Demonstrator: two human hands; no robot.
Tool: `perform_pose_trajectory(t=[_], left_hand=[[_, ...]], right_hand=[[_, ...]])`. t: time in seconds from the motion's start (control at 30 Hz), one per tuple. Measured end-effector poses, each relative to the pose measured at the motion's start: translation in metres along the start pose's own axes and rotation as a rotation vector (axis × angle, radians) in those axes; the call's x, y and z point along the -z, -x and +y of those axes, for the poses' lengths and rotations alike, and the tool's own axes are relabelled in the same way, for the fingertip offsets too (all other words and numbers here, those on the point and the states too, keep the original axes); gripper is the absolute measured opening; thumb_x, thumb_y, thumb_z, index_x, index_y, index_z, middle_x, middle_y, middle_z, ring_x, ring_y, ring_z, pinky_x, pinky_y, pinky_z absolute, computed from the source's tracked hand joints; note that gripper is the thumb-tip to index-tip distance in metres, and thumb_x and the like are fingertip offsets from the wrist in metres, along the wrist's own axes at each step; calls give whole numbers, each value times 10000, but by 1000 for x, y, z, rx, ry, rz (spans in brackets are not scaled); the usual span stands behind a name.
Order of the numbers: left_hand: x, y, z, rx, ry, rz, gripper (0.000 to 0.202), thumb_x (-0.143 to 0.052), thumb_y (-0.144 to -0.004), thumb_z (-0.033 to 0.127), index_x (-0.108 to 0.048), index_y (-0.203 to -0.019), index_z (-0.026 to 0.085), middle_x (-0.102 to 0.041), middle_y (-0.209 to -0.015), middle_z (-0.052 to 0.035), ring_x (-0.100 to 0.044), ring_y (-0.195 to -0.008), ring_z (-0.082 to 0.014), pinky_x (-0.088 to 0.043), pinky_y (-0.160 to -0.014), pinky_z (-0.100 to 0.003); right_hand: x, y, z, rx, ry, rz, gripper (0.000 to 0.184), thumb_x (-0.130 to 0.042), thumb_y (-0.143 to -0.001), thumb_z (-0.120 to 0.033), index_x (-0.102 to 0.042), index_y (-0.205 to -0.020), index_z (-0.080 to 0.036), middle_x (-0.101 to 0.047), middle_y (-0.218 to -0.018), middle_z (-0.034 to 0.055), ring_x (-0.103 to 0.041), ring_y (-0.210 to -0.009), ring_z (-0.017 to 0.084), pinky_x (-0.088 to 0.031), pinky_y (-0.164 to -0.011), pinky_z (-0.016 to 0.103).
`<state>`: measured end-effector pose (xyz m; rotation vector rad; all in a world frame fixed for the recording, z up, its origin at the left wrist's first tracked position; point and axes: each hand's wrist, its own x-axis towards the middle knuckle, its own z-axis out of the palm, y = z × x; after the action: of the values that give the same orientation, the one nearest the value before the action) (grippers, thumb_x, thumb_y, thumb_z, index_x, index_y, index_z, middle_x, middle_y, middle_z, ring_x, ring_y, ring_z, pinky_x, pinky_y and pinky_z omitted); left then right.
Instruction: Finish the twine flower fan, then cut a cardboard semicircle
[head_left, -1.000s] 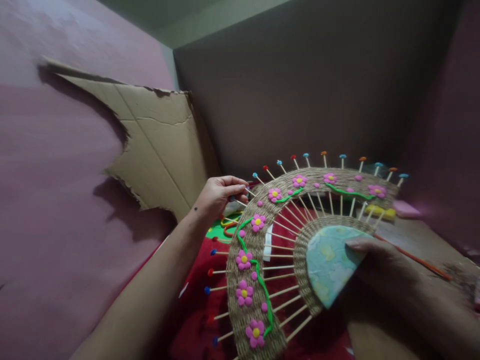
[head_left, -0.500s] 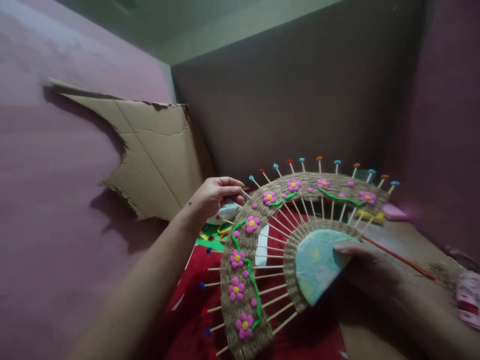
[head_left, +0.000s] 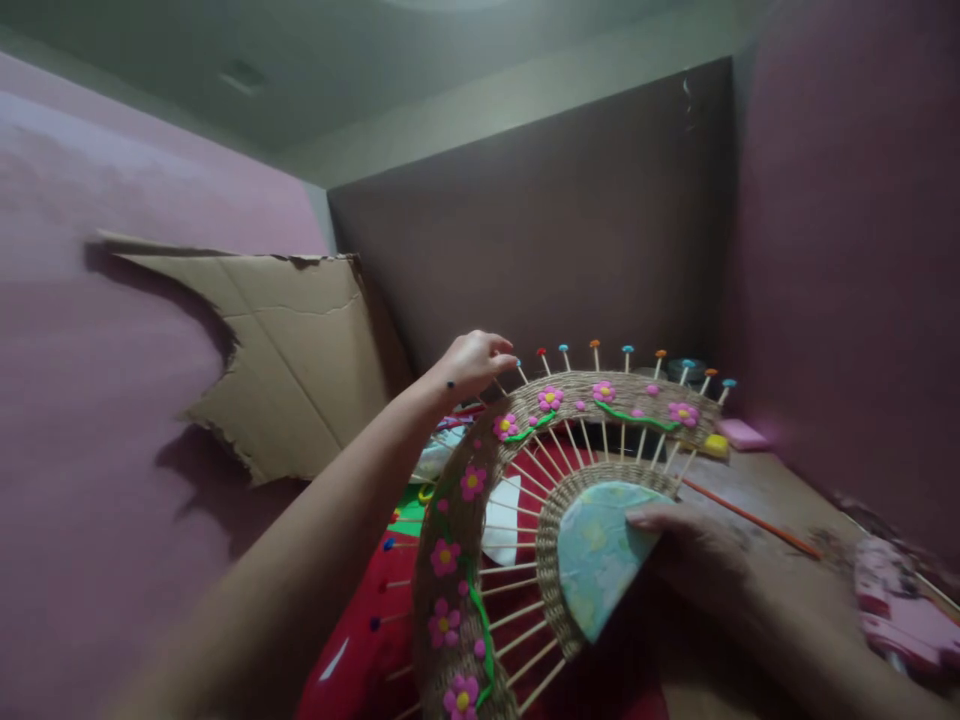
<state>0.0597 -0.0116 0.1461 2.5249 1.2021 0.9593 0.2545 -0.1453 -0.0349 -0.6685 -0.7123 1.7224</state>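
Note:
A half-round fan (head_left: 630, 385) woven of brown cord over thin sticks fills the middle of the view. Pink clay-like flowers (head_left: 444, 557) with yellow centres and green vine strips decorate its outer band. Small red, blue and orange balls cap the stick ends. My right hand (head_left: 694, 545) grips the pale blue-green half-circle base (head_left: 600, 550), thumb on its front and the other fingers hidden behind. At the upper left rim, my left hand (head_left: 480, 362) is closed in a pinch at a stick end, beside a blue ball; the pinched tip is covered by the fingers.
A torn cardboard piece (head_left: 292, 350) leans against the pink wall at left. Under the fan lie a red sheet (head_left: 367, 640) and white paper (head_left: 502, 520). At right are an orange rod (head_left: 757, 518), a pink block (head_left: 741, 434), a yellow piece (head_left: 716, 446) and a pink glue gun (head_left: 896, 610).
My left hand has shifted along the rim to a stick end further right. The fan sits lower and further left in view, its left side turned away more. The camera has tilted upward.

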Motion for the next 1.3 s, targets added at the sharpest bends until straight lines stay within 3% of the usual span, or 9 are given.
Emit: perform_pose_trajectory(t=[0.07, 0.2, 0.4, 0.7, 0.83, 0.97, 1.3], left_hand=[[-5, -9, 4, 0, -38, -40, 77, -630, -652, 173, -695, -614, 154, -566, -461, -13, -464, -444, -114, -309, -475, -238], [-10, -14, 0, 1, -84, -80, 231, -575, -665, 150, -614, -437, 166, -527, -388, -12, -417, -375, -103, -271, -446, -243], [-12, -13, -11, -31, -138, -69, 210, -538, -703, 181, -652, -528, 158, -573, -453, -10, -442, -423, -96, -272, -477, -235], [-12, -11, -11, -24, -182, -80, 220, -518, -732, 223, -664, -583, 151, -605, -527, -33, -479, -487, -120, -304, -534, -259], [2, -9, -11, 0, -119, -69, 183, -557, -709, 285, -692, -676, 166, -604, -536, -8, -503, -511, -128, -337, -552, -252], [23, -3, -21, 67, -17, 28, 263, -566, -695, 329, -690, -862, 167, -659, -651, -23, -585, -616, -162, -405, -617, -263], [63, 43, -50, 254, 313, 332, 263, -629, -618, 289, -650, -811, 111, -675, -647, -53, -621, -590, -149, -480, -646, -282]], right_hand=[[-3, 0, -1, 8, -8, -2, 71, -648, -569, -173, -707, -606, -157, -674, -607, 22, -586, -575, 154, -480, -613, 248], [-6, 0, -2, 2, -7, 3, 60, -648, -551, -167, -676, -579, -121, -652, -571, 33, -564, -544, 137, -457, -584, 244], [-1, -3, 1, -3, -12, -45, 119, -634, -564, -182, -672, -633, -93, -651, -605, 58, -549, -552, 138, -433, -593, 257], [0, -7, 4, -2, -52, -61, 107, -637, -544, -166, -651, -625, -98, -622, -566, 51, -537, -538, 144, -418, -574, 281], [-2, -6, 2, 29, -39, -66, 101, -636, -539, -165, -652, -616, -100, -626, -571, 54, -543, -553, 148, -426, -577, 278], [0, -4, 0, 36, -30, -48, 135, -649, -550, -161, -676, -666, -97, -657, -645, 68, -558, -590, 147, -446, -616, 271], [7, -4, -10, 54, -123, 63, 153, -677, -579, -151, -695, -730, -135, -679, -704, 66, -596, -591, 169, -513, -569, 286]])
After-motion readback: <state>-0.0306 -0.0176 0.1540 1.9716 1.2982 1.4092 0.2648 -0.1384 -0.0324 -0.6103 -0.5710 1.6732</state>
